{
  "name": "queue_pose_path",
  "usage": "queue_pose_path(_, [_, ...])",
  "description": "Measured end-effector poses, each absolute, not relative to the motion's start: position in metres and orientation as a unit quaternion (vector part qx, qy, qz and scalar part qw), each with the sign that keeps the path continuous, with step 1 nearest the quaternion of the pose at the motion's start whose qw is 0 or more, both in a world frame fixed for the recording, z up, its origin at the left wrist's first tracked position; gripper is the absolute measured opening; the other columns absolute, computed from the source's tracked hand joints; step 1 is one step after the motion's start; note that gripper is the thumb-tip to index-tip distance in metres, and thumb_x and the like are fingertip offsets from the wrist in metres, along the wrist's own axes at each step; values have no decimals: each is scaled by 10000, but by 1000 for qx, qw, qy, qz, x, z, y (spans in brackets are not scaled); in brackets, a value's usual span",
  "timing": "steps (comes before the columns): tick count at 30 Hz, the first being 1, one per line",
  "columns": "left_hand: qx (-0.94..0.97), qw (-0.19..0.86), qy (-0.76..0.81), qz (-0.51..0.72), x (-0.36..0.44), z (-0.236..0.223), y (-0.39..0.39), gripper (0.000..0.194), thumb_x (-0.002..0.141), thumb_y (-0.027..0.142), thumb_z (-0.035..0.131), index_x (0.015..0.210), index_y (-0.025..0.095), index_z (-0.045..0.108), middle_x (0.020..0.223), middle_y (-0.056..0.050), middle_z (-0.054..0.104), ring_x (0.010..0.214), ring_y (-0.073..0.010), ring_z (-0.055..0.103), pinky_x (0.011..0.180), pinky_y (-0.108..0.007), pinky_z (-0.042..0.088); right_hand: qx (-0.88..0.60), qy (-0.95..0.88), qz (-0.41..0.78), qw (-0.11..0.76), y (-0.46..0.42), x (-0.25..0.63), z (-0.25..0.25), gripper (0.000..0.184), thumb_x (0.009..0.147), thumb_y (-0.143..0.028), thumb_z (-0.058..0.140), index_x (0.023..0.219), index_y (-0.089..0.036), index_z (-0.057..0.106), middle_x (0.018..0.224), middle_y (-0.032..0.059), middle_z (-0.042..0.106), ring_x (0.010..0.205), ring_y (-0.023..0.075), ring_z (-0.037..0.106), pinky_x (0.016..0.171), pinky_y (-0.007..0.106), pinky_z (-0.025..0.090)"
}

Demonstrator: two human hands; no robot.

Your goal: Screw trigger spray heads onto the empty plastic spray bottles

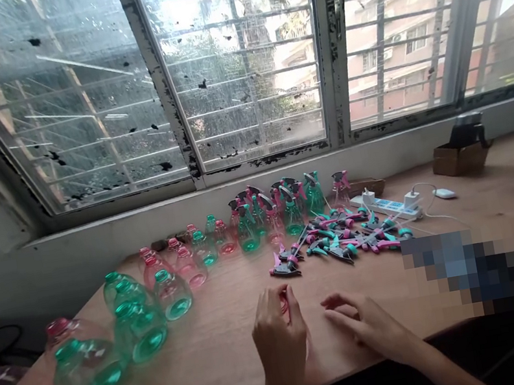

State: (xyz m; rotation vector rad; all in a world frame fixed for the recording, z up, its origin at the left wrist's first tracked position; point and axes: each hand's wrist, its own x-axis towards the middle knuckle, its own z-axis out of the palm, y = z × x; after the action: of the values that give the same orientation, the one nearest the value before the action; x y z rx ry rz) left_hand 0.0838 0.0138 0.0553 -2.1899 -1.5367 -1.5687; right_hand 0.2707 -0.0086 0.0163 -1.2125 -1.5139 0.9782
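from the head camera, you sit at a wooden table (226, 362) under a barred window (241, 70). your left hand (280, 340) has its grip clenched, fingers curled around a small pink piece (284, 303), mostly hidden, so you can't tell exactly what it is. it is held up just above the table, probably so the fingertips can work on it. your right hand (365, 322) is released and appears empty, its fingers slightly curved and lying low beside the left, near the table's front edge.

ahead of your hands lies a loose heap of pink-and-teal spray trigger heads (335, 245), probably kept together and within easy reach so any one can be picked out. clear plastic spray bottles (170, 295), tinted green or pink, run in a crowded band along the window side, likely to keep them out of the way of your hands. those at the back beside the heap (248, 227) have trigger heads on them; those at the left show bare necks. to the right, a white power strip (385, 205) and a pixelated patch (467, 269) sit by the heap.
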Motion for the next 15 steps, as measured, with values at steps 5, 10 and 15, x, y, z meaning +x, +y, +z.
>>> queue_pose_path(5, [-748, -13, -445, -492, 86, 64, 34, 160, 995, 232, 500, 919, 242, 640, 851, -30, 729, 800, -221, 721, 705, -299, 545, -567, -726, 141, 363, 14, 254, 58, 285, 1045, -374, 453, 1149, -208, 661, 749, 41, 790, 677, 244, 756, 635, 331, 544])
queue_pose_path(10, [-777, -55, -410, -474, 54, 56, 16, 282, 940, 268, 599, 1215, 247, 542, 929, -21, 746, 850, -218, 748, 814, -340, 601, -552, -796, 35, 247, 56, 237, 63, 264, 937, -242, 651, 1187, -162, 671, 1255, 192, 728, 1078, 357, 714, 856, 416, 549])
queue_pose_path(15, [-752, -88, -430, -492, 38, 33, 0, 621, 888, 343, 698, 1421, 247, 395, 1230, -104, 715, 1134, -288, 710, 997, -444, 574, -517, -832, 31, 198, 76, 219, 46, 288, 961, -166, 570, 1239, -180, 646, 1400, 167, 630, 1064, 290, 717, 874, 381, 552])
